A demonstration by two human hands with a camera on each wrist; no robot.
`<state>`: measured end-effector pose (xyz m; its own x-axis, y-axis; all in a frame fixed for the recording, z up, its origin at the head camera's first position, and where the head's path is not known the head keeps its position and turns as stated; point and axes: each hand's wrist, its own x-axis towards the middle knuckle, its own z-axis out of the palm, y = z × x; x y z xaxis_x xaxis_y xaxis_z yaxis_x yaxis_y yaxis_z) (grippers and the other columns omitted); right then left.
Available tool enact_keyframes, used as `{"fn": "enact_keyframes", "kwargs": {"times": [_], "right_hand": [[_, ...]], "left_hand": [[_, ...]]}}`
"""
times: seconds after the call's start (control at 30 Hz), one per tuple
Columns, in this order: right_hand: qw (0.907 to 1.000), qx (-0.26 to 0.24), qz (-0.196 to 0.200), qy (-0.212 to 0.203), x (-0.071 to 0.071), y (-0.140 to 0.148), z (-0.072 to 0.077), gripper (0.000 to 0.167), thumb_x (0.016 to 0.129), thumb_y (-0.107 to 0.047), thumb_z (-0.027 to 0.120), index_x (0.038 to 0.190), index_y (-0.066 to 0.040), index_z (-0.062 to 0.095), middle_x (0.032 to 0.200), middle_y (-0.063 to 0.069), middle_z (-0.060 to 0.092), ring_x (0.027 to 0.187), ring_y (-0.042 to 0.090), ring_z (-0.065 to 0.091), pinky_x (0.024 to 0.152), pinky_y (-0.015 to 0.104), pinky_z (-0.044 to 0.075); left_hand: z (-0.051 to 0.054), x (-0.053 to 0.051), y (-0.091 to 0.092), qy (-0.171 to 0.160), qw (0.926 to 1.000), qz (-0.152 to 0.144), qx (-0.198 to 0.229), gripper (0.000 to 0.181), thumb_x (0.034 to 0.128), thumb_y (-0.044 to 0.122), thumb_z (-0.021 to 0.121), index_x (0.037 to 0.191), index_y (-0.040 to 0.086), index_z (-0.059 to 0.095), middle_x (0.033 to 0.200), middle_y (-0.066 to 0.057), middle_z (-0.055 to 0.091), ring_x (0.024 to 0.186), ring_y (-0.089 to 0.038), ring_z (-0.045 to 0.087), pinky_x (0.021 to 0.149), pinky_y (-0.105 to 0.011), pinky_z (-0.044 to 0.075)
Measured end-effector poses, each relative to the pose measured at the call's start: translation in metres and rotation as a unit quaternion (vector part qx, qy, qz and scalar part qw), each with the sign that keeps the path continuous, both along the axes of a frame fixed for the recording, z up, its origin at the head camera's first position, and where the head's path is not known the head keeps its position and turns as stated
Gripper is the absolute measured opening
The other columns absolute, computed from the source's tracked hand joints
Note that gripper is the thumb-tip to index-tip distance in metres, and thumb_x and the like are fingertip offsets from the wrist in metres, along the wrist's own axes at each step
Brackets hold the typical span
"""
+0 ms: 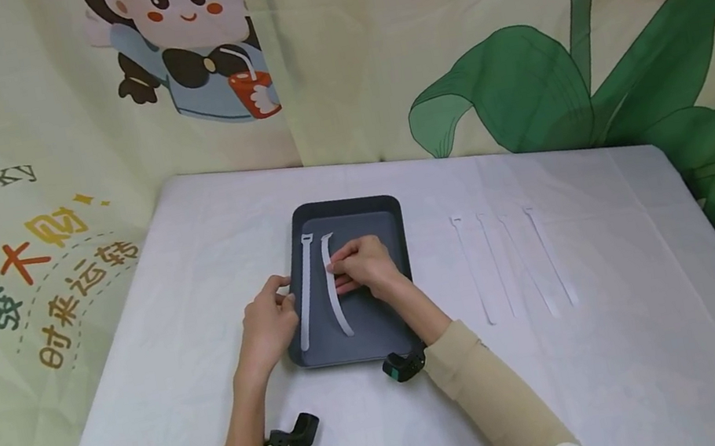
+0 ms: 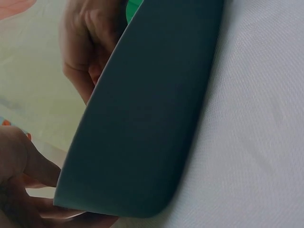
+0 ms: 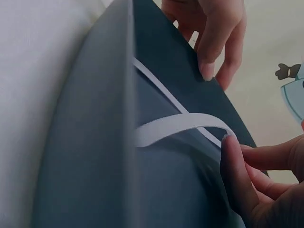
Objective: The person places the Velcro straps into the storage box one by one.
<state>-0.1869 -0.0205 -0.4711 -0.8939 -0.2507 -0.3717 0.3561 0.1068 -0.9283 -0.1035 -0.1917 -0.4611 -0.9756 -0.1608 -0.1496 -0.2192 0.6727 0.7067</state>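
Observation:
A dark grey rectangular tray (image 1: pixel 384 330) lies on the table. My left hand (image 1: pixel 267 322) grips its left wall, the thumb over the rim and the other fingers outside, as the right wrist view shows. Inside the tray, my right hand (image 1: pixel 365 265) pinches a white cable strap (image 1: pixel 335 299) between thumb and fingers near its upper part. That strap bows upward in the right wrist view, its far end hidden by the tray wall. A second white cable strap (image 1: pixel 306 296), with a slotted head, lies straight along the tray's left side.
Several more thin, pale straps (image 1: pixel 550 257) lie side by side on the white tabletop (image 1: pixel 638 349), to the right of the tray. A printed curtain (image 1: pixel 347 81) hangs behind the table. Each wrist carries a small black camera (image 1: pixel 294 435).

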Motion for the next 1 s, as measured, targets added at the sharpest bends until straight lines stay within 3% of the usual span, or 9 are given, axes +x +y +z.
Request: {"fn": "enact_keyframes", "kwargs": {"times": [0.23,0.4,0.67,0.77,1.0], "right_hand": [[1.0,0.003,0.003,0.005,-0.004,-0.006,-0.006,0.009,0.09,0.005,0.072,0.098,0.009,0.072,0.084,0.022,0.072,0.053,0.017,0.068,0.06,0.037,0.061],[0.9972,0.048,0.004,0.058,-0.002,-0.013,-0.008,0.008,0.09,0.005,0.073,0.095,0.01,0.072,0.074,0.022,0.073,0.049,0.019,0.069,0.055,0.037,0.06],[0.9818,0.137,0.01,0.131,0.004,-0.017,-0.008,0.008,0.092,0.001,0.07,0.096,0.008,0.072,0.07,0.017,0.073,0.051,0.023,0.071,0.05,0.032,0.058],[0.9802,0.146,0.009,0.133,0.004,-0.019,-0.008,0.008,0.093,0.001,0.07,0.097,0.008,0.072,0.071,0.016,0.074,0.051,0.022,0.071,0.05,0.031,0.057],[0.9861,0.125,0.012,0.109,0.006,-0.023,-0.006,0.009,0.093,0.002,0.07,0.098,0.009,0.071,0.069,0.016,0.073,0.051,0.023,0.072,0.051,0.033,0.058]], "left_hand": [[0.0,-0.001,0.0,-0.002,1.0,0.001,0.0,0.038,0.1031,0.006,0.047,0.139,-0.002,0.055,0.108,-0.028,0.071,0.087,-0.034,0.069,0.072,-0.044,0.054],[-0.001,-0.002,-0.001,-0.003,1.0,0.0,0.0,0.038,0.1035,0.007,0.048,0.14,-0.001,0.055,0.107,-0.027,0.072,0.087,-0.034,0.069,0.073,-0.044,0.054],[-0.001,-0.001,0.0,-0.008,1.0,-0.001,0.0,0.038,0.1036,0.006,0.048,0.14,-0.001,0.055,0.107,-0.026,0.072,0.085,-0.032,0.069,0.07,-0.041,0.054],[-0.001,0.0,-0.001,-0.006,1.0,0.001,0.0,0.038,0.1034,0.006,0.049,0.14,-0.001,0.056,0.107,-0.026,0.072,0.086,-0.033,0.069,0.071,-0.042,0.054],[-0.002,0.0,-0.002,0.001,1.0,-0.001,-0.002,0.037,0.1026,0.006,0.049,0.138,-0.001,0.057,0.106,-0.026,0.072,0.085,-0.032,0.069,0.071,-0.043,0.054]]}}
